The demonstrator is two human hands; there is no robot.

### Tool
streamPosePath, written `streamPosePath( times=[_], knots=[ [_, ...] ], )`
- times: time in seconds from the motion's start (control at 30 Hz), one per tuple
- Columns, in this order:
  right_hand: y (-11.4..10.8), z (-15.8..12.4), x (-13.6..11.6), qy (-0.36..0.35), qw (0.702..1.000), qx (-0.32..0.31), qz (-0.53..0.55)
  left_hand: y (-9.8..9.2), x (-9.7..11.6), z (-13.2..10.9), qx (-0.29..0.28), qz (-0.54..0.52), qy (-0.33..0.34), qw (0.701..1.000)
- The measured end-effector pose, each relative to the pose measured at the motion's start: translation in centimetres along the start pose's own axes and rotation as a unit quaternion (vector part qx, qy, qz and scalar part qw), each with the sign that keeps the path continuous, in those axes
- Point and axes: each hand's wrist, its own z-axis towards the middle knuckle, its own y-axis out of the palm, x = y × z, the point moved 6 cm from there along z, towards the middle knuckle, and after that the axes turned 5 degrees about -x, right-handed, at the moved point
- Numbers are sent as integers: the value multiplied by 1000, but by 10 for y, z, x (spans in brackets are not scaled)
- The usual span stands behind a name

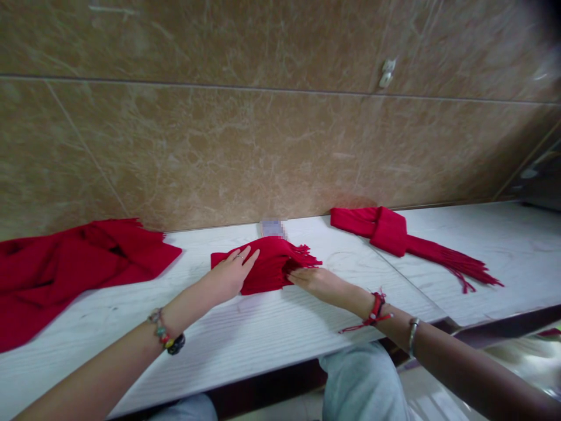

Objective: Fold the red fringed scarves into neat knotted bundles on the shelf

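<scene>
A folded red scarf (274, 260) with a fringe lies on the white table (245, 333) in front of me. My left hand (230, 276) rests flat on its left part, fingers stretched out. My right hand (316, 283) lies at the scarf's right edge near the fringe, its fingertips tucked against or under the fabric. A beaded bracelet is on my left wrist; a red cord and a metal bangle are on my right.
A loose heap of red scarves (65, 269) lies at the left. A tied, folded red scarf (394, 234) with a long fringe lies at the right. A brown marble wall (263, 146) stands behind the table. My knees show below the table's front edge.
</scene>
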Motion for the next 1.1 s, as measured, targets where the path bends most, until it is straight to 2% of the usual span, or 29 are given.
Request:
streamPosePath(
  times=[0.2, 0.37, 0.47, 0.6, 0.7, 0.8, 0.93, 1.03, 1.1],
  knots=[
    [-7, -6, -7, 8, 1000, 16, 10, -15, 2, 3, 31, 41, -49, 997],
    [-8, -20, -4, 11, 1000, 5, 15, -12, -19, -6, 20, 42, -60, 997],
    [-5, -35, 5, 13, 1000, -10, 16, -5, -36, -23, 14, 41, -52, 998],
    [2, -69, 32, 52, 998, 5, 47, 11, -67, -57, 2, 30, -61, 998],
    [5, -89, 48, 68, 995, 12, 75, 22, -83, -81, 25, -7, -53, 998],
    [3, -92, 54, 69, 995, 15, 77, 27, -81, -96, 37, -6, -61, 997],
    [-7, -74, 51, 84, 996, 11, 41, 21, -60, -106, 6, 53, -136, 989],
    [-20, -54, 49, 140, 989, 41, 26, 10, -48, -106, -28, 63, -189, 980],
    [-23, -40, 46, 188, 980, 66, 28, 0, -45, -100, -33, 48, -200, 978]
  ],
)
